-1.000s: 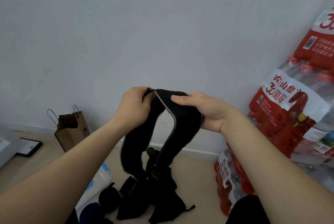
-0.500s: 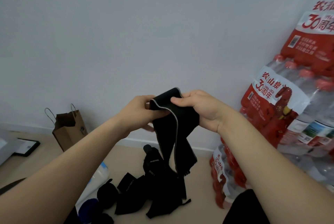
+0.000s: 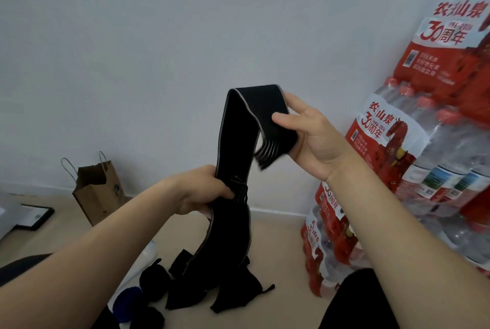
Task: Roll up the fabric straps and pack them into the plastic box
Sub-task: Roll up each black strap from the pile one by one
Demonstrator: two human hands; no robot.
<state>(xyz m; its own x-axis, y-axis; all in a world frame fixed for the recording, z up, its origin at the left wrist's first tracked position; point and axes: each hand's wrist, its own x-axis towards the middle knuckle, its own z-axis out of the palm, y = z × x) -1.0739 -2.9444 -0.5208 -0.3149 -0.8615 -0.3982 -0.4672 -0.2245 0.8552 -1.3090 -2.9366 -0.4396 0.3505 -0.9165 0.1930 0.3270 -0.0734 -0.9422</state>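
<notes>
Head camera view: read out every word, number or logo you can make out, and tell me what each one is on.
"农夫山泉": upper water pack and middle water pack, on the red wrap.
"30周年": the same two packs, below the brand.
Bottom water pack: same print, sideways, only partly legible.
Date line beside "30" and the small white print: too blurred.
Paper bag mark: too small.
Black strap: no text visible.

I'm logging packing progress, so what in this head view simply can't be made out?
Head view, pale plastic box: mostly hidden behind the left forearm, contents unseen.
Head view, black fabric strap with grey edging: its free end beside the right hand is motion-blurred.
Head view, dark pile of straps on the floor: pieces merge, count unclear.
Head view, brown paper bag: its walls hide the inside.
</notes>
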